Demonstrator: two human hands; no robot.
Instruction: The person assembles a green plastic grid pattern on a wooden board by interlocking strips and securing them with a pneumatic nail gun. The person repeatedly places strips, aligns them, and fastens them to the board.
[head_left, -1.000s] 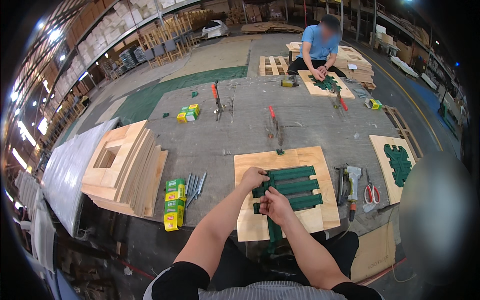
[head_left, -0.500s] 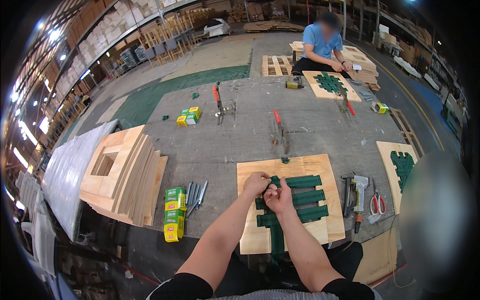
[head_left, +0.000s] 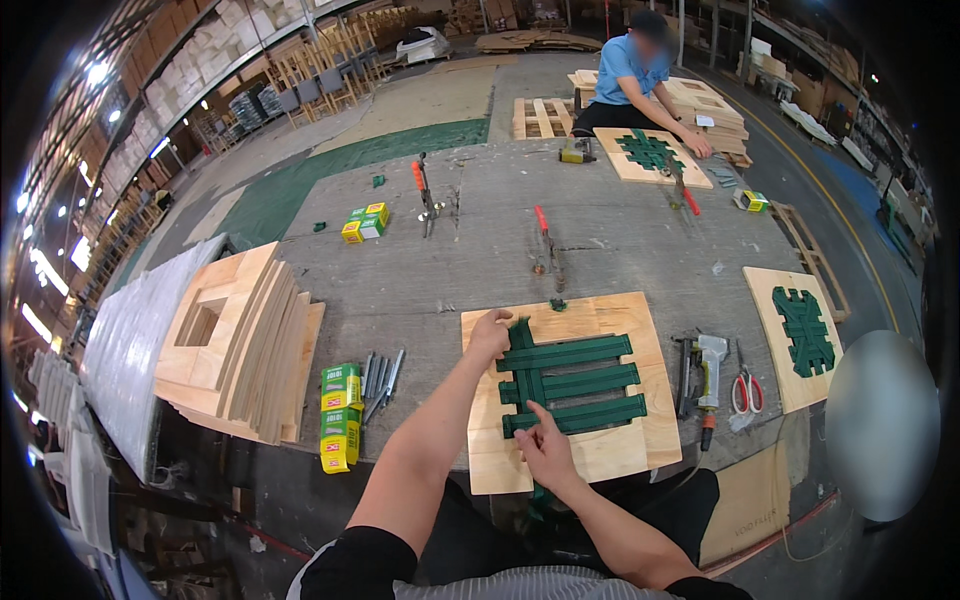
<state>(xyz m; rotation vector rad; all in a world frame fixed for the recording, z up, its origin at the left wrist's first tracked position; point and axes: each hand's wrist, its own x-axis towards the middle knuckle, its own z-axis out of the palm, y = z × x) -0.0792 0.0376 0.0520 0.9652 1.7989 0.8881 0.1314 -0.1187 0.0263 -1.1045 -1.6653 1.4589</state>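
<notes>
A square wooden panel point(head_left: 642, 420) lies before me, with three green webbing straps point(head_left: 590, 382) running across it side by side. Another green strap point(head_left: 522, 360) crosses them lengthwise near their left ends, its tail hanging past the panel's near edge. My left hand point(head_left: 490, 335) pinches this strap near its far end, by the panel's upper left; the fingertips are partly hidden. Lower down, my right hand point(head_left: 548, 455) is over the nearest cross strap, index finger stretched out toward the crossing and thumb apart, with nothing seen in it.
Right of the panel lie a staple gun point(head_left: 710, 375) and red-handled scissors point(head_left: 746, 392). To the left are staple boxes point(head_left: 340, 415), staple strips point(head_left: 382, 382) and stacked wooden frames point(head_left: 235, 345). Clamps point(head_left: 548, 250) stand beyond. A co-worker point(head_left: 635, 75) sits across the table at another webbed panel.
My hands have moved apart: the left stays by the strap's far end, the right has come nearer to me. The lengthwise strap now lies across the straps. The co-worker's hand has reached rightward.
</notes>
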